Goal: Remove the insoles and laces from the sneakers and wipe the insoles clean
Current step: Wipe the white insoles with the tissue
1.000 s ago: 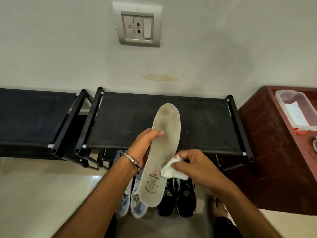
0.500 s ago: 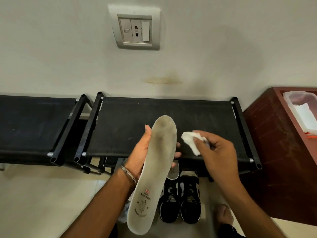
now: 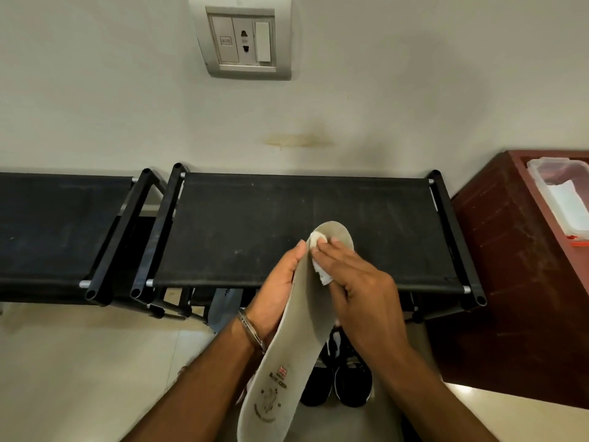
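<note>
insole (image 3: 287, 362) heel cut by btm edge | wipe (image 3: 320, 260) mostly under right hand (image 3: 360, 295) | sneakers (image 3: 347, 378) part-hidden

— What is the left hand (image 3: 276, 293) doing?
— It cradles a long pale-grey foam insole (image 3: 296, 339) from beneath, toe end away from the person.
— And the right hand (image 3: 357, 290)?
— Its fingers press a crumpled white wipe (image 3: 318, 255) flat onto the insole's toe end. Below that hand stand black fabric sneakers (image 3: 345, 378) on the floor.
</note>
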`<state>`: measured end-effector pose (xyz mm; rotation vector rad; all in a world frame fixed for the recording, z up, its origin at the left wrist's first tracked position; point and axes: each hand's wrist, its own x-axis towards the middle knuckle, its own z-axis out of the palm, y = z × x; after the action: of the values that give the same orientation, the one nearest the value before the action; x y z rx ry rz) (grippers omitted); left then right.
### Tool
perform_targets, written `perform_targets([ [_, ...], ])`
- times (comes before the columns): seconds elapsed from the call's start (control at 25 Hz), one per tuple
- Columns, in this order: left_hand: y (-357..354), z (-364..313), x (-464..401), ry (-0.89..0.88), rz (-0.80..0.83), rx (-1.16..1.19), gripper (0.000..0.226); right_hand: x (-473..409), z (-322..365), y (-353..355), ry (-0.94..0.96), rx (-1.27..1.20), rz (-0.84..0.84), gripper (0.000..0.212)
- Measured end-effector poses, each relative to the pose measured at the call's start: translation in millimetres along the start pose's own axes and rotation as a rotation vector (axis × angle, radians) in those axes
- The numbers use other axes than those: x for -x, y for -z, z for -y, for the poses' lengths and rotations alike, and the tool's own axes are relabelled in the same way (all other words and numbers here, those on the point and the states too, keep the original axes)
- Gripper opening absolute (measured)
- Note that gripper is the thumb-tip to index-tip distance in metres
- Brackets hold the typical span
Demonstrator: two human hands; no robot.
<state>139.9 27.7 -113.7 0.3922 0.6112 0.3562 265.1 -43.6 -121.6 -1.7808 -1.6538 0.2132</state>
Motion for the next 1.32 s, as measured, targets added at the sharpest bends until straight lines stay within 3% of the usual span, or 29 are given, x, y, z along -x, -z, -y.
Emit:
perform_targets([
  [0.12, 0, 4, 0, 0.029, 0.004, -0.093, 0.061, -5, -7, 8, -0.123, 0.062, -0.104, 0.05],
  [0.28, -8, 1, 2, -0.028, -0.014, -0.028, 0.051, 2, 8, 3, 0.035, 0.067, -0.08, 0.038],
  [0.4, -7, 5, 1, 0.001, -0.01, -0.108, 0.054, -4, -4, 12, -0.017, 0.113, -0.161, 0.033],
  [0.6, -5, 7, 0, 0.004, 0.011, -0.133, 0.052, -2, -3, 10, -0.008, 0.142, -0.111, 0.04],
  [0.72, -9, 7, 0, 0.037, 0.009, -0.176, 0.055, -6, -10, 18, -0.082, 0.118, -0.165, 0.039],
  [0.88, -10, 6, 1, 0.02, 0.007, -0.156, 0.055, -2, -2, 14, 0.007, 0.077, -0.103, 0.038],
  [1.04, -12, 8, 3, 0.059, 0.039, -0.212, 0.062, -9, -14, 26, -0.091, 0.089, -0.222, 0.038],
  [1.2, -14, 7, 4, 0.017, 0.023, -0.148, 0.056, -2, 1, 13, 0.047, 0.077, -0.135, 0.041],
  [1.32, -12, 7, 6, 0.012, 0.002, -0.191, 0.058, -9, -9, 23, -0.062, 0.075, -0.225, 0.04],
])
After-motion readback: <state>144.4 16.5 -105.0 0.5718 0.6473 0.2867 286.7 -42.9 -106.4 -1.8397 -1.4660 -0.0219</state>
